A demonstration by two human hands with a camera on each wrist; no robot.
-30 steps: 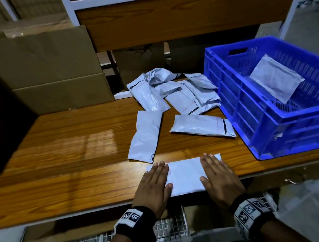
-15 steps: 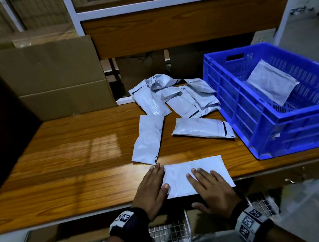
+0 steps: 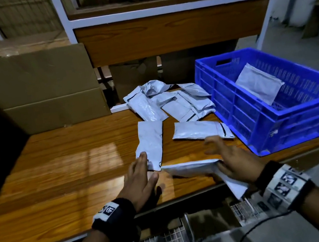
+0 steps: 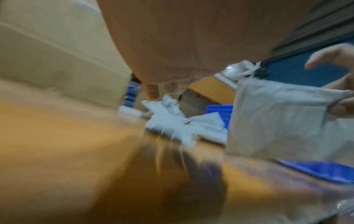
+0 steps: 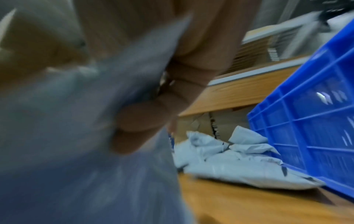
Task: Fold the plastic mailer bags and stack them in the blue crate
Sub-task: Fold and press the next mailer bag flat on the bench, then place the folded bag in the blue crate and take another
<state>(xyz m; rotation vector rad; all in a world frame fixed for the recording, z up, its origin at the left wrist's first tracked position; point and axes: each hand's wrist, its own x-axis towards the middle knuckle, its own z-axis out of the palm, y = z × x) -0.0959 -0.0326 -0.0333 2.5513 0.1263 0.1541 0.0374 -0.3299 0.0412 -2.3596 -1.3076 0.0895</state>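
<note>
Both wrist views are motion-blurred. The folded mailer (image 5: 80, 136) hides the right hand's (image 5: 153, 115) fingertips. Beyond that hand, the blue crate (image 5: 306, 121) is cut off at the frame edge.

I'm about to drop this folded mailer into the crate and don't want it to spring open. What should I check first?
1. Right hand grips the folded mailer: ok.
2. Mailer off the table: ok.
3. Fold holding: cannot tell; one end droops below the hand.
4. Left hand free: ok, open, holding nothing.
5. Room in the crate: ok, one mailer leans inside.
6. Path to the crate: ok; loose mailers lie low on the table.
</note>
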